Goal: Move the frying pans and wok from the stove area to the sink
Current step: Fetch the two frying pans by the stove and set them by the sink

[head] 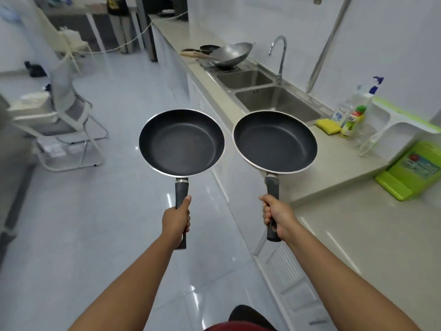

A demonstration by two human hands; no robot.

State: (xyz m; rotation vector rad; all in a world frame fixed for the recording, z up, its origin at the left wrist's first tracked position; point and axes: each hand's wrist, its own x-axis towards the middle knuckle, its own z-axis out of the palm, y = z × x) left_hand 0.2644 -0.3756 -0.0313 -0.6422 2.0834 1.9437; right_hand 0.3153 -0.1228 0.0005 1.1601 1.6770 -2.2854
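Note:
Two black non-stick frying pans are held level in front of me, side by side. My left hand (177, 219) grips the handle of the left frying pan (181, 142), which hangs over the floor. My right hand (276, 217) grips the handle of the right frying pan (275, 141), which hangs over the counter's front edge, just short of the near basin. The steel double sink (290, 106) lies ahead on the right with a tap (279, 58) behind it. Beyond the sink a steel wok (232, 54) rests on the stove, with a small dark pan (208, 48) behind it.
A yellow sponge (328, 126), a green-capped bottle (353, 124) and a spray bottle (367, 96) stand right of the sink, beside a white rack (396, 125). A green cutting board (412, 172) lies on the counter. A folding chair (69, 120) stands on the tiled floor, left.

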